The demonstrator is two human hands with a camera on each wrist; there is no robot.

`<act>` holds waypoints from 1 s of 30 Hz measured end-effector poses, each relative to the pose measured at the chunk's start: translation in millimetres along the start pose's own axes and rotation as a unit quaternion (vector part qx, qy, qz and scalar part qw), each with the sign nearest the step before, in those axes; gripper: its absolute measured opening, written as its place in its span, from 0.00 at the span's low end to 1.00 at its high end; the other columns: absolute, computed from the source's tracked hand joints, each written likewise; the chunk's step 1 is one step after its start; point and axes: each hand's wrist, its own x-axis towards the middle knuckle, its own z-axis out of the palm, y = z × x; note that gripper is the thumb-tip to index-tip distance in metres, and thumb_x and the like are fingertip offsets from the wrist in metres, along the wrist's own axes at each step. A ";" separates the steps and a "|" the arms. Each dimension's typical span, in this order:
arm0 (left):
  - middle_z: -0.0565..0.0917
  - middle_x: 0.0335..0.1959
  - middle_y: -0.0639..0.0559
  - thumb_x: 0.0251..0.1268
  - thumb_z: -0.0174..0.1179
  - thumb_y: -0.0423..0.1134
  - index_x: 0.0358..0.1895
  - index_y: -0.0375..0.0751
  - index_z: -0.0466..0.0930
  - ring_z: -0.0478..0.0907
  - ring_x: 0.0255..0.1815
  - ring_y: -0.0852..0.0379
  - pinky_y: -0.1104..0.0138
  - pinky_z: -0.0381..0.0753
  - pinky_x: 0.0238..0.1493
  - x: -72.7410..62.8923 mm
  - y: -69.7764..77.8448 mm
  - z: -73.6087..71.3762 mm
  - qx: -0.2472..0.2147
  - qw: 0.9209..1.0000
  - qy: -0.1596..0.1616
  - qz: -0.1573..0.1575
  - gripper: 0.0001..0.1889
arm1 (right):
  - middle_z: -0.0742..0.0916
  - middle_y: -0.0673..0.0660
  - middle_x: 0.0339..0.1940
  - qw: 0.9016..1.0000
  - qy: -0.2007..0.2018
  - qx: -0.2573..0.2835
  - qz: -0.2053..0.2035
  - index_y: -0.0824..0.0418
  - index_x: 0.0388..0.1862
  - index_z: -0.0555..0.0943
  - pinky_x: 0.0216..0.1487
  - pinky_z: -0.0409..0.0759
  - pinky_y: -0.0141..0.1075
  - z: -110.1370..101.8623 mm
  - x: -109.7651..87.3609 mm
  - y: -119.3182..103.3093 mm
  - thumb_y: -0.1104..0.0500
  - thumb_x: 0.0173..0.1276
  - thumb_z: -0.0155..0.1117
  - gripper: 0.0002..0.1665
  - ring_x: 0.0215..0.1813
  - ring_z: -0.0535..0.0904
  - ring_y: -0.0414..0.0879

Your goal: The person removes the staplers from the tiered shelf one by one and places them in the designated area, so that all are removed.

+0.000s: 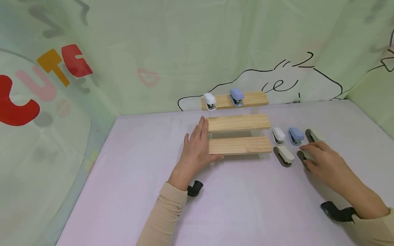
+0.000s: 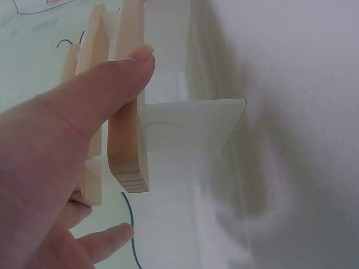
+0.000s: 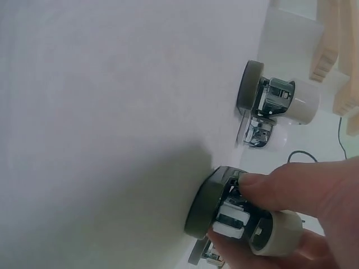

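My left hand [image 1: 197, 148] rests against the left end of a three-step wooden shelf [image 1: 240, 145], its fingers straight along the side. In the left wrist view the thumb lies across the front of the lowest board [image 2: 126, 143]. With thumb and fingers, my right hand [image 1: 327, 165] pinches a mini stapler [image 3: 286, 232] with a cream top and dark grey base, at the table surface. Beside it are a second cream stapler [image 1: 284, 155], a white stapler [image 1: 278, 135], a blue stapler [image 1: 296, 135] and another cream one [image 1: 314, 135], partly behind the hand.
On the shelf's top board [image 1: 255, 98] stand a white stapler [image 1: 210, 100] and a blue stapler [image 1: 236, 96]. Translucent supports [image 2: 190, 123] carry the boards. A light cloth covers the table [image 1: 138, 164], and a printed green curtain [image 1: 154, 44] hangs behind.
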 end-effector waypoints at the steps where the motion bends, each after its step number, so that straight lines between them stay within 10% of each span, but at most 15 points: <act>1: 0.41 0.83 0.48 0.44 0.75 0.62 0.81 0.40 0.37 0.55 0.80 0.47 0.38 0.59 0.72 0.0 0.0 0.0 0.000 1.000 0.000 0.000 0.68 | 0.76 0.76 0.49 1.000 0.000 0.000 0.002 0.74 0.50 0.79 0.34 0.81 0.60 -0.4 0.4 -0.2 0.76 0.50 0.70 0.24 0.44 0.78 0.73; 13: 0.42 0.83 0.48 0.44 0.75 0.62 0.81 0.41 0.37 0.55 0.80 0.46 0.37 0.59 0.72 -0.6 -0.6 0.2 -0.005 1.000 0.004 0.002 0.68 | 0.80 0.76 0.44 1.000 0.017 -0.010 -0.001 0.74 0.48 0.80 0.19 0.67 0.30 -5.9 2.7 -4.5 0.76 0.52 0.65 0.21 0.28 0.74 0.51; 30: 0.42 0.83 0.48 0.44 0.76 0.61 0.81 0.40 0.37 0.55 0.80 0.46 0.36 0.60 0.71 -0.8 0.2 -0.2 -0.011 1.000 0.005 0.005 0.68 | 0.77 0.80 0.47 0.999 -0.021 -0.004 0.035 0.75 0.52 0.77 0.19 0.65 0.30 -7.1 -0.6 -6.0 0.74 0.58 0.63 0.21 0.27 0.73 0.53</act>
